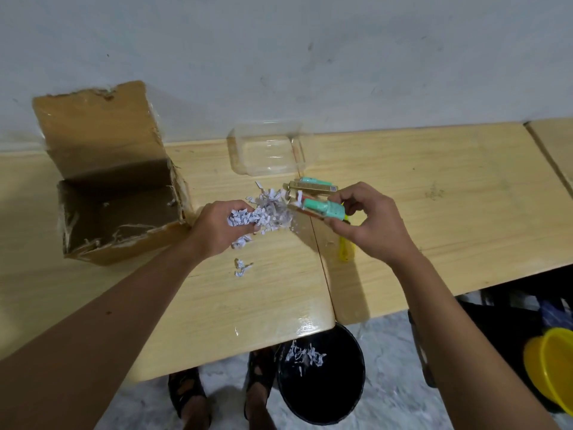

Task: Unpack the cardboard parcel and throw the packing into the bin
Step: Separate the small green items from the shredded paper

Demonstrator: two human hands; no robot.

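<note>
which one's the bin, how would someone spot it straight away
Start at the wooden table and follow its near edge to the rounded corner. The bin stands on the floor just below that corner, beside the person's sandalled feet. It is round and black, with white shredded paper inside, unlike the yellow bowl far right.

One camera rides on the person's head. It looks steeply down, close over the wooden surface (434, 187), toward the wall (279, 57).

one cardboard box (117, 193), one clear tray (266, 150), two green packaged items (313, 185) (319, 209), one black bin (322, 377), two hands (217, 231) (372, 228)
</note>
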